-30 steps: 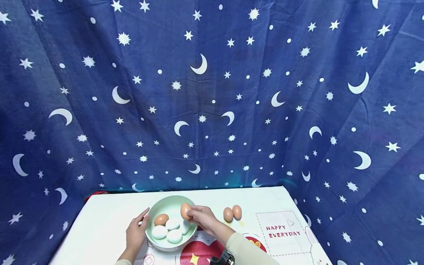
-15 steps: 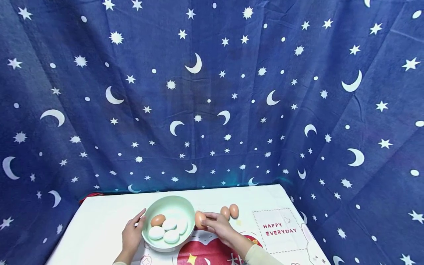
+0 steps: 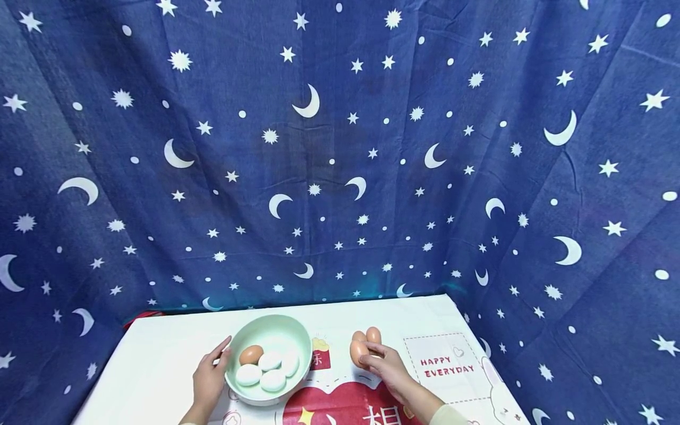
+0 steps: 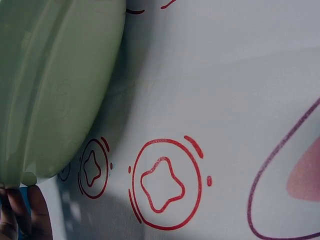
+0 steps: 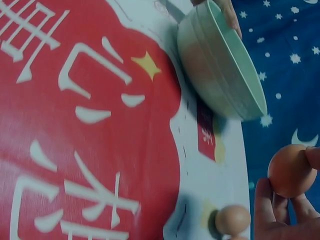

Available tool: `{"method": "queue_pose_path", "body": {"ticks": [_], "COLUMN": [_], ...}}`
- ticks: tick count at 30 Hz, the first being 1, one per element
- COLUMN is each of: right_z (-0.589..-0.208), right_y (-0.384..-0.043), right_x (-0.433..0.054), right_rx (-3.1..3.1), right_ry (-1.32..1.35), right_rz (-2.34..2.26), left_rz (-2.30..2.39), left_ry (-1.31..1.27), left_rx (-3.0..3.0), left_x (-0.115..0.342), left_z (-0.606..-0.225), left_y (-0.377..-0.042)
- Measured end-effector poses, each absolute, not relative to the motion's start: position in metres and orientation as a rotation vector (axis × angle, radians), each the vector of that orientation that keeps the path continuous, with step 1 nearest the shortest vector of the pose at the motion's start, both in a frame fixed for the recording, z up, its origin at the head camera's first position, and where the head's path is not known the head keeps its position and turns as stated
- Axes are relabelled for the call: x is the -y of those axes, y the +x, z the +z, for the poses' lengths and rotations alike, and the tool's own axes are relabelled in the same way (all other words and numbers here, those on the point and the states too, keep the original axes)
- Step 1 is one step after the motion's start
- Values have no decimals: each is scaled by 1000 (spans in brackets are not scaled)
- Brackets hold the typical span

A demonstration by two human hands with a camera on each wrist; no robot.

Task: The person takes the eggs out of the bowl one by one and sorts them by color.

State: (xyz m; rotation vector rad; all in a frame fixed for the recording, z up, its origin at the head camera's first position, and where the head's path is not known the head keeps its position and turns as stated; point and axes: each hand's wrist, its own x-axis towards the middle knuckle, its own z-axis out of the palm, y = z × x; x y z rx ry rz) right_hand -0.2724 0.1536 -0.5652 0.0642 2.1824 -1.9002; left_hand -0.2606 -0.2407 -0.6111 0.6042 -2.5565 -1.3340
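Observation:
In the head view, my right hand (image 3: pixel 390 369) pinches a brown egg (image 3: pixel 358 353) between thumb and fingers. The held egg (image 5: pixel 292 171) also shows in the right wrist view, with fingertips around it. Two more brown eggs (image 3: pixel 373 334) lie just behind it on the table, one partly covered in the head view. A pale green bowl (image 3: pixel 297 330) stands to the left, containing one brown egg (image 3: pixel 251 355) and several white eggs (image 3: pixel 273 381). My left hand (image 3: pixel 209 378) rests its fairly straight fingers and thumb against the bowl's left rim.
The table wears a white cloth (image 3: pixel 175 348) printed with a large red shape (image 3: pixel 340 407) and a "HAPPY EVERYDAY" panel (image 3: pixel 446 366). A dark blue curtain (image 3: pixel 340 147) with stars and moons hangs behind and at both sides.
My right hand has carried the brown egg from over the bowl's right side rightward to the two eggs on the table. The left hand stays at the bowl; the head view has shifted slightly.

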Motion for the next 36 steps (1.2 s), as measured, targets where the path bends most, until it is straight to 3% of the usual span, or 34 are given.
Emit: {"method": "queue_pose_path", "body": {"ticks": [14, 36], "right_z": [-571, -598], "right_y": [-296, -318], "right_x": [-200, -230], "right_rx": [-2361, -2510], "right_ry": [265, 473], "right_rz": [-1892, -1803], "left_rz": [-1307, -1592], "left_ry": [564, 602], "left_rx": [2594, 2534], "left_x": [242, 256], "left_z": [-609, -601], "left_y": [-261, -263]}}
